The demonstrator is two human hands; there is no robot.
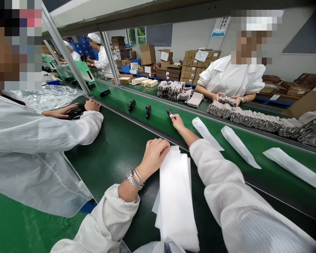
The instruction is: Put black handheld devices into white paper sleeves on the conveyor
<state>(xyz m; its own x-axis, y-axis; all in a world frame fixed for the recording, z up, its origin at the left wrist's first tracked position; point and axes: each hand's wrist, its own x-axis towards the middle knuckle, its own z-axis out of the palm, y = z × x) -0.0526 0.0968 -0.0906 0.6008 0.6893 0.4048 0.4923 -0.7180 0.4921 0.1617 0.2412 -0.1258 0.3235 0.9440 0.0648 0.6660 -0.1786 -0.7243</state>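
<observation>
My right hand (pixel 178 123) reaches over the green conveyor belt, its fingers closed around the end of a small black handheld device (pixel 170 112). A stack of long white sleeves (pixel 176 200) lies on the dark green table in front of me. At the stack's far end, my left hand (pixel 156 154) pinches the top corner of a sleeve; the fingertips are partly hidden. Farther left along the belt are similar black devices (pixel 147 111). To the right of my right arm, several filled-looking white sleeves (pixel 239 146) lie slantwise on the belt.
At left, a co-worker's hands (pixel 92 105) are by black cables (pixel 76 111) and clear plastic bags. Across the belt another co-worker handles grey pouches (pixel 258 117) piled in a long row. A metal post (pixel 68 52) and an overhead beam (pixel 158 14) frame the bench.
</observation>
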